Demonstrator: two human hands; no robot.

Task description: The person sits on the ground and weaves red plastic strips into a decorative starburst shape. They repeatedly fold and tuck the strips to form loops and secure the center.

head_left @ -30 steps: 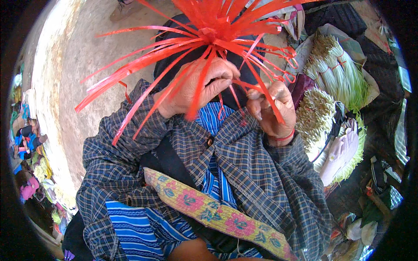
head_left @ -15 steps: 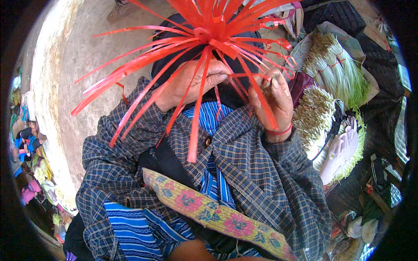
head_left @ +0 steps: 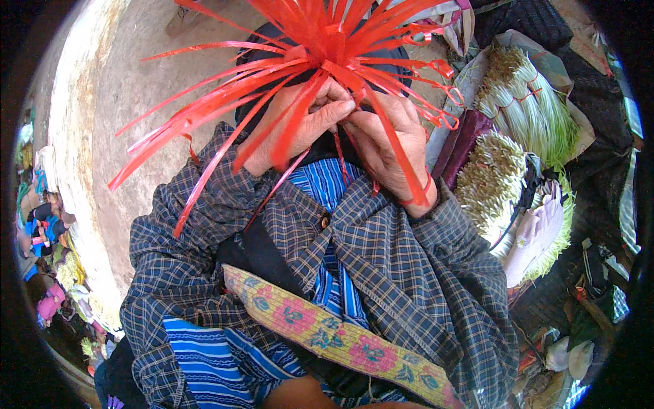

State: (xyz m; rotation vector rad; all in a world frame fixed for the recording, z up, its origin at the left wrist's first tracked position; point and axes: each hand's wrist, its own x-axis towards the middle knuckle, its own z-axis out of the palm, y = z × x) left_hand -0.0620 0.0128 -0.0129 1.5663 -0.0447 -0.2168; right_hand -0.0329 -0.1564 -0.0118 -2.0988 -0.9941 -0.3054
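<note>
A spray of red plastic strips (head_left: 327,37) fans out at the top of the view, its long ends hanging over both my hands. Beneath it my left hand (head_left: 306,129) is closed in a pinch, thumb against bent fingers. My right hand (head_left: 390,133) meets it there, its fingertips also pinched and touching the left ones. A thin red strip was stretched between them a moment ago; now the fingers and hanging ends mostly cover it. A red cord circles my right wrist.
At the right lie bundles of pale green stalks (head_left: 535,109) and a second white-tipped bundle (head_left: 490,170), with a pale pink glove-like cloth (head_left: 535,235) beside it. A yellow flowered band (head_left: 368,347) crosses my lap. Colourful items (head_left: 51,300) line the far left.
My right hand has moved left and turned inward, so its fingertips meet those of my left hand. The hanging red strips have swung a little.
</note>
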